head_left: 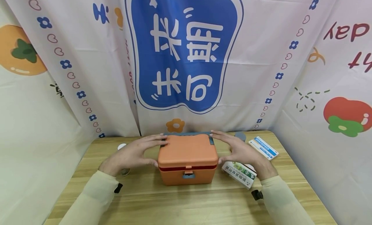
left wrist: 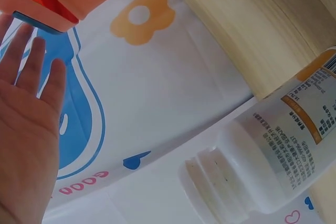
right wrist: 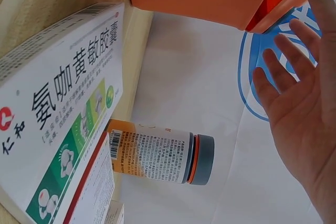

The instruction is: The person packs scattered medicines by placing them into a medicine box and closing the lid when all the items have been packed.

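An orange lidded box [head_left: 187, 176] stands on the table, its lid [head_left: 187, 150] lowered but a dark red gap showing along the front. A blue latch [head_left: 189, 175] hangs at the front. At the lid's left side is my left hand [head_left: 136, 152], fingers extended along the edge and thumb near the front corner. My right hand [head_left: 241, 150] mirrors it on the right, fingers reaching to the back corner. In both wrist views the left hand [left wrist: 26, 129] and right hand [right wrist: 304, 103] have extended fingers by the lid; firm contact is hard to tell.
A white bottle [left wrist: 283, 145] stands left of the box, mostly behind my left hand in the head view. On the right are a white-and-green medicine carton [head_left: 238, 175], a grey-capped bottle [right wrist: 157, 153] and a blue-and-white carton [head_left: 263, 148]. A printed curtain [head_left: 110, 73] hangs behind the table.
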`<state>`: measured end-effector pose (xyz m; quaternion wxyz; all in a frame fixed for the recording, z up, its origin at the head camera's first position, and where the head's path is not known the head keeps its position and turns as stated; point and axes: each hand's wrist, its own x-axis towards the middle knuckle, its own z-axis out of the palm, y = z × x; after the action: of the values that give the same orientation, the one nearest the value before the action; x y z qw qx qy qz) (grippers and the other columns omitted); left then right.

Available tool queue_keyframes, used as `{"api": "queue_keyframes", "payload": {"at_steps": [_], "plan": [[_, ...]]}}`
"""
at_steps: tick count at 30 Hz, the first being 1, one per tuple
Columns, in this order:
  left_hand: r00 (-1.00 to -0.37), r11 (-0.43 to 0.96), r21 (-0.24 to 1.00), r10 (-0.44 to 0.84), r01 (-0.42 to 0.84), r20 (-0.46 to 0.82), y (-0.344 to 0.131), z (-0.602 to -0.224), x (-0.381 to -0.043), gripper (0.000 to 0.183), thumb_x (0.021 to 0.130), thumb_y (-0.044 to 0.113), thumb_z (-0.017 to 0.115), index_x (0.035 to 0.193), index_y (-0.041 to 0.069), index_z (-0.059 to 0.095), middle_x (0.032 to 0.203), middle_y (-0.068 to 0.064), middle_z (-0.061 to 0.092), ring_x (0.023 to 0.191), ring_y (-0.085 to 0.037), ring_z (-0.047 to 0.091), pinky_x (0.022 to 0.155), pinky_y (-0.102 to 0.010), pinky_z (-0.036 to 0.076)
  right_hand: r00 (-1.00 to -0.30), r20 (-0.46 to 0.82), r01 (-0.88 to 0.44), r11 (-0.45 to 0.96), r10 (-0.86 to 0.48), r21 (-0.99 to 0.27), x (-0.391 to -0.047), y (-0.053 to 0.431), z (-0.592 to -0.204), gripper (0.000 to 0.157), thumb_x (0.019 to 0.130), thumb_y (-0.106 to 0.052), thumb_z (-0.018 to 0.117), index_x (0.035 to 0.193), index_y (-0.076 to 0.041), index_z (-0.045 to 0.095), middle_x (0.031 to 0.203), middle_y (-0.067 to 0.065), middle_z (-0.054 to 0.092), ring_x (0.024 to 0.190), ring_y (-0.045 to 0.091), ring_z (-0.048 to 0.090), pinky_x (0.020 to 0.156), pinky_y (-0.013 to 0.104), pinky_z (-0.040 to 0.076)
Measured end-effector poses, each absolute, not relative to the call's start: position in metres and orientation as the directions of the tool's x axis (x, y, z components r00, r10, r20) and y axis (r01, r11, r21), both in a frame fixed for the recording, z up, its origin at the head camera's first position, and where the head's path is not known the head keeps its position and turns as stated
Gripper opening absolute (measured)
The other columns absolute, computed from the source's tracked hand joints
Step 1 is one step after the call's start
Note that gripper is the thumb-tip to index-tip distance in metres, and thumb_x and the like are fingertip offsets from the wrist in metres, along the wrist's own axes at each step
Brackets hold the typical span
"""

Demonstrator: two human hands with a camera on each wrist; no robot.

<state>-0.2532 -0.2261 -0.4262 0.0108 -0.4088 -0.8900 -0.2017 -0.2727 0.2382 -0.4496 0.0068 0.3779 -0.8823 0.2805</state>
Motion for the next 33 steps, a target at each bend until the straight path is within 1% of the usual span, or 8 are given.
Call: {"api": "queue_keyframes", "payload": {"at_steps": [7, 11, 16, 21, 24, 28, 30, 33], "plan": [[-0.7, 0.586, 0.422, 0.688, 0.692, 0.193, -0.228, -0.422, -0.253, 0.082, 0.086, 0.044, 0.083, 0.158, 0.042, 0.044, 0.171, 0.011, 0.037, 0.159, -0.021, 0.039, 0.121, -0.052, 0.046, -0.715, 0.261, -0.67, 0.53, -0.648, -0.52, -0.274, 0.238, -0.445, 0.092, 0.086, -0.051, 0.083, 0.164, -0.029, 0.039, 0.173, -0.006, 0.034, 0.161, 0.028, 0.035, 0.125, 0.061, 0.036], [-0.709, 0.574, 0.457, 0.674, 0.679, 0.207, -0.228, -0.421, -0.253, 0.074, 0.093, 0.045, 0.077, 0.159, 0.04, 0.044, 0.17, 0.011, 0.039, 0.157, -0.022, 0.041, 0.12, -0.055, 0.045, -0.715, 0.286, -0.667, 0.498, -0.639, -0.555, -0.274, 0.236, -0.443, 0.084, 0.091, -0.042, 0.081, 0.163, -0.026, 0.041, 0.172, -0.007, 0.036, 0.16, 0.027, 0.037, 0.124, 0.062, 0.038], [-0.739, 0.57, 0.515, 0.64, 0.641, 0.212, -0.227, -0.419, -0.251, 0.065, 0.099, 0.05, 0.067, 0.159, 0.042, 0.043, 0.168, 0.016, 0.04, 0.158, -0.02, 0.04, 0.122, -0.057, 0.043, -0.711, 0.32, -0.667, 0.457, -0.626, -0.588, -0.276, 0.233, -0.442, 0.078, 0.094, -0.031, 0.078, 0.163, -0.031, 0.041, 0.171, -0.006, 0.038, 0.158, 0.026, 0.04, 0.123, 0.061, 0.04], [-0.774, 0.573, 0.557, 0.591, 0.601, 0.228, -0.226, -0.42, -0.251, 0.059, 0.103, 0.046, 0.063, 0.159, 0.043, 0.042, 0.167, 0.014, 0.042, 0.157, -0.022, 0.041, 0.122, -0.062, 0.041, -0.702, 0.362, -0.676, 0.414, -0.614, -0.609, -0.278, 0.23, -0.442, 0.068, 0.1, -0.025, 0.072, 0.162, -0.028, 0.043, 0.171, -0.006, 0.039, 0.158, 0.025, 0.041, 0.125, 0.056, 0.039], [-0.789, 0.57, 0.574, 0.561, 0.587, 0.25, -0.224, -0.42, -0.253, 0.057, 0.106, 0.038, 0.062, 0.158, 0.043, 0.043, 0.167, 0.009, 0.044, 0.155, -0.026, 0.043, 0.12, -0.065, 0.041, -0.701, 0.384, -0.677, 0.393, -0.601, -0.622, -0.279, 0.226, -0.441, 0.06, 0.104, -0.024, 0.065, 0.161, -0.029, 0.044, 0.17, -0.004, 0.041, 0.157, 0.025, 0.043, 0.125, 0.053, 0.04], [-0.812, 0.553, 0.618, 0.517, 0.559, 0.272, -0.22, -0.42, -0.255, 0.052, 0.107, 0.034, 0.061, 0.155, 0.046, 0.045, 0.162, 0.01, 0.049, 0.152, -0.026, 0.047, 0.118, -0.067, 0.043, -0.719, 0.399, -0.658, 0.374, -0.569, -0.654, -0.28, 0.22, -0.441, 0.052, 0.109, -0.021, 0.058, 0.158, -0.034, 0.047, 0.167, -0.005, 0.045, 0.155, 0.021, 0.045, 0.125, 0.046, 0.042], [-0.816, 0.535, 0.639, 0.505, 0.553, 0.283, -0.217, -0.419, -0.256, 0.049, 0.108, 0.035, 0.06, 0.154, 0.045, 0.047, 0.159, 0.012, 0.051, 0.15, -0.023, 0.049, 0.117, -0.066, 0.045, -0.727, 0.411, -0.65, 0.36, -0.55, -0.669, -0.281, 0.217, -0.442, 0.05, 0.109, -0.019, 0.056, 0.157, -0.033, 0.049, 0.164, -0.005, 0.049, 0.152, 0.018, 0.048, 0.125, 0.041, 0.043], [-0.804, 0.497, 0.656, 0.505, 0.568, 0.313, -0.213, -0.417, -0.258, 0.046, 0.109, 0.034, 0.058, 0.153, 0.039, 0.05, 0.155, 0.013, 0.054, 0.145, -0.019, 0.052, 0.117, -0.061, 0.048, -0.74, 0.426, -0.637, 0.342, -0.52, -0.691, -0.284, 0.213, -0.443, 0.046, 0.11, -0.015, 0.053, 0.154, -0.03, 0.053, 0.157, -0.005, 0.056, 0.144, 0.014, 0.054, 0.121, 0.034, 0.046]]}}
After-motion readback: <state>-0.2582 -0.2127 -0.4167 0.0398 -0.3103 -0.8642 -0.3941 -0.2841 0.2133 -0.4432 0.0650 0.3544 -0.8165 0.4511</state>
